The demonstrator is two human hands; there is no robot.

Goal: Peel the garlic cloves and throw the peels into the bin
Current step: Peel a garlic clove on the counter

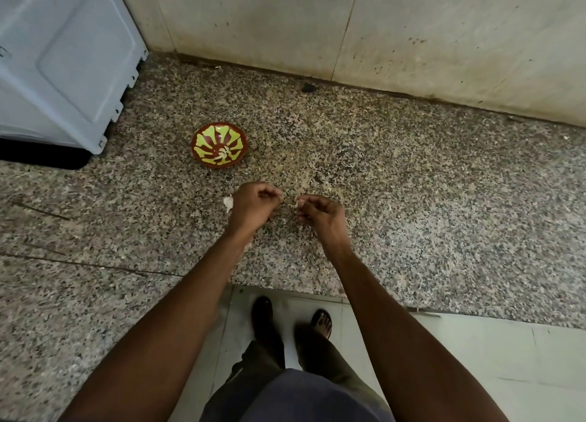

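No legible text or labels

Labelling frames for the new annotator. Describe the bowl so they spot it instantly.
Start at the speckled granite counter below the tiled wall. The bowl sits on it, just right of the grey-white appliance, beyond the left hand. It is the only brightly coloured item: red-brown with yellow-green petal shapes.

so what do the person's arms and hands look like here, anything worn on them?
Both forearms are bare, no sleeves in frame. The left hand and right hand carry no gloves, and no rings, watch or bands show. Fingers are too small to check for finer markings.
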